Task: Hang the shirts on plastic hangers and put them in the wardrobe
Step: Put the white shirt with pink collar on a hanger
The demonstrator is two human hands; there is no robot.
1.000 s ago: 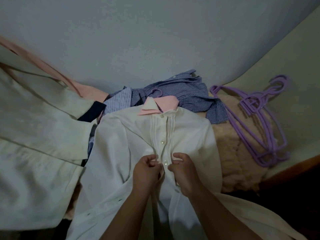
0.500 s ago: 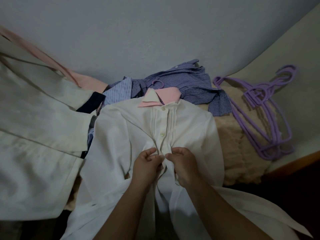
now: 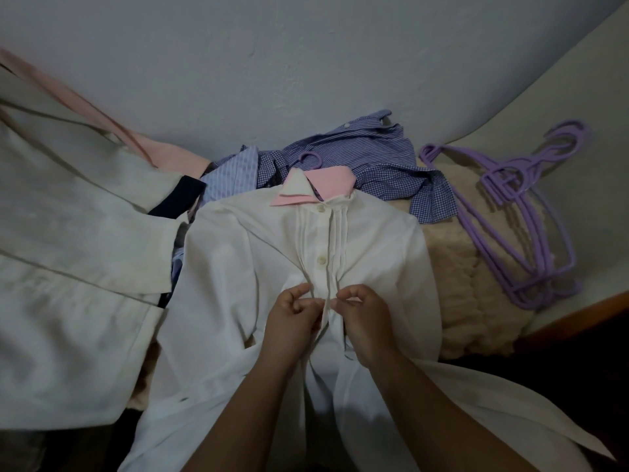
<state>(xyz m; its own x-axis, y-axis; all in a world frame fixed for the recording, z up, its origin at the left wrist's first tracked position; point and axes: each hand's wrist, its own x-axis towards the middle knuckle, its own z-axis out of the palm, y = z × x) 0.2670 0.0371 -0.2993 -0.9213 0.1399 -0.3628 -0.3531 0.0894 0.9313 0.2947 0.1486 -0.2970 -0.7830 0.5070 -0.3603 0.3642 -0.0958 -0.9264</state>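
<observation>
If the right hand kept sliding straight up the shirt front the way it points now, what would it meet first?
Probably the round white button on the placket of the white pleated shirt, just ahead of the right hand. Beyond that lie the top button and the pink collar. Depth is hard to judge.

Both forearms are bare up to the frame edge, with no sleeves; the left hand (image 3: 292, 321) and right hand (image 3: 366, 321) wear no gloves, rings or watch.

Dim light; plain grey-blue wall (image 3: 306, 63); wooden edge (image 3: 578, 318) at right.
</observation>
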